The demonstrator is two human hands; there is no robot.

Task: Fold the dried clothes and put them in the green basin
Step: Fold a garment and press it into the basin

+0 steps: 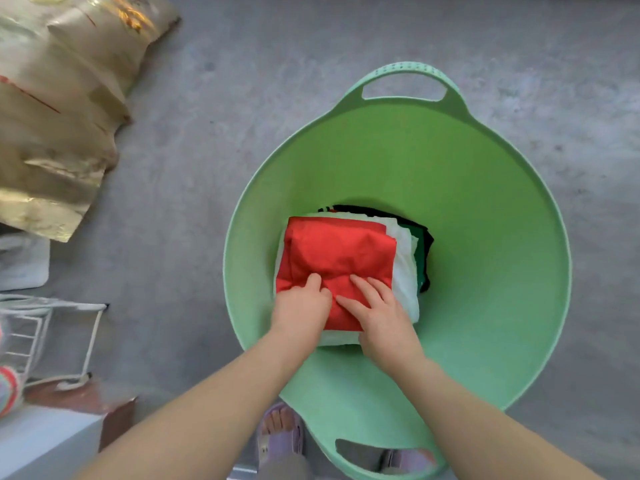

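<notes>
A large green basin [485, 202] stands on the grey floor, seen from above. Inside it lies a stack of folded clothes: a red garment [341, 249] on top, a white one [405, 268] under it, and a dark green and black one [423, 251] at the bottom. My left hand [301, 308] rests on the near left part of the red garment, its fingers bent at the cloth's edge. My right hand [377, 311] presses flat on the red garment's near right part with straight, spread fingers.
Crumpled gold-coloured bags [59, 109] lie at the left. A white wire rack [52, 337] and a pale ledge [45, 441] are at the lower left. My feet in purple slippers [280, 434] stand at the basin's near rim.
</notes>
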